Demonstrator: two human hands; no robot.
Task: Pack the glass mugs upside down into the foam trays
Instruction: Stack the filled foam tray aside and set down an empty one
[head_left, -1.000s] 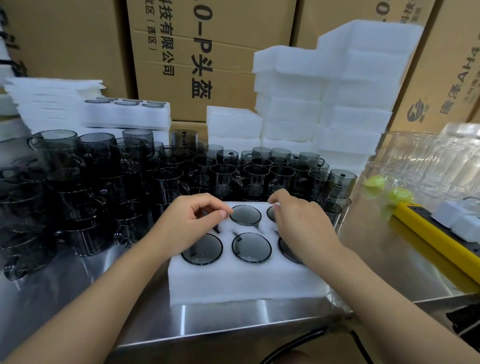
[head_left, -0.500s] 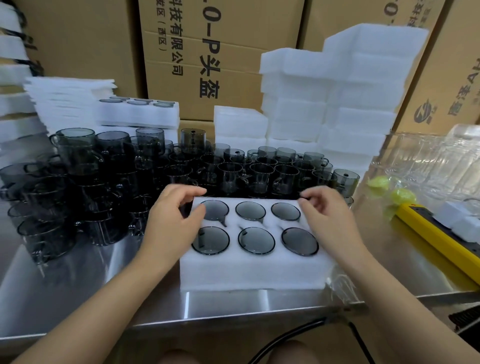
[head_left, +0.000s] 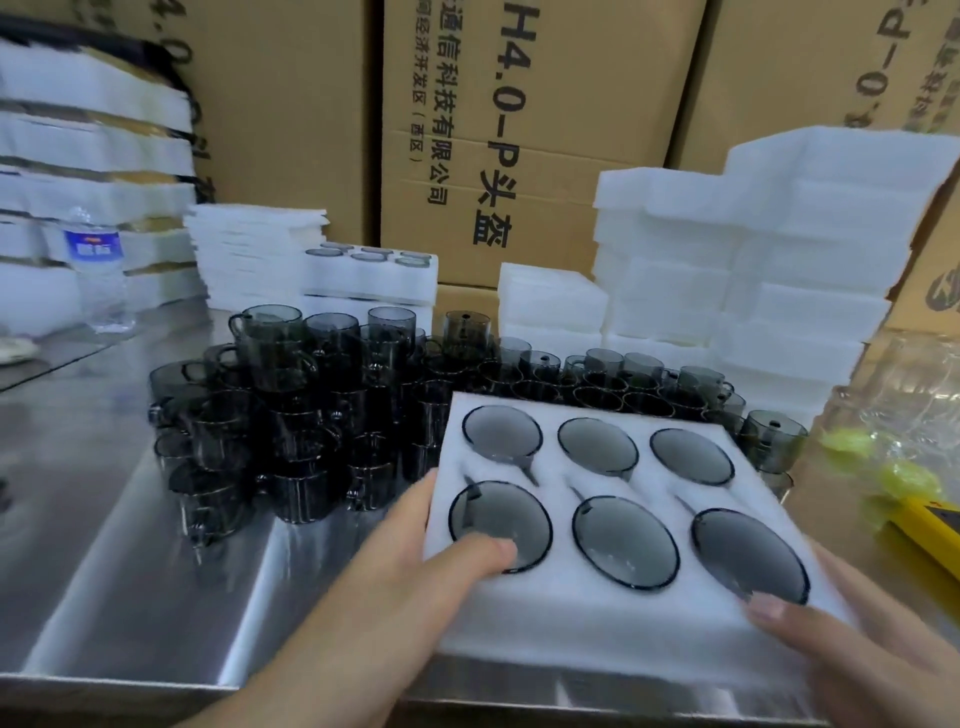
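The white rectangular foam tray (head_left: 550, 629), filled with six upturned smoky grey glass mugs (head_left: 623, 540), sits tilted at near right. The left hand (head_left: 410, 566) clasps its left edge, thumb on top; the right hand (head_left: 852, 649) clasps its near right corner. Loose dark mugs (head_left: 291, 415) crowd the far left, with bare steel table (head_left: 104, 545) at near left.

"H4.0-P头盔" and "科技有限公司" on the middle cardboard box (head_left: 597, 104)

Matt foam, glossy glass, shiny steel.
The foam tray (head_left: 582, 649) looked soft and matt; the glass mugs (head_left: 623, 545) in it shone smooth. Under the tray the metal table (head_left: 130, 597) gleamed; behind it stood dull cardboard boxes (head_left: 291, 130).
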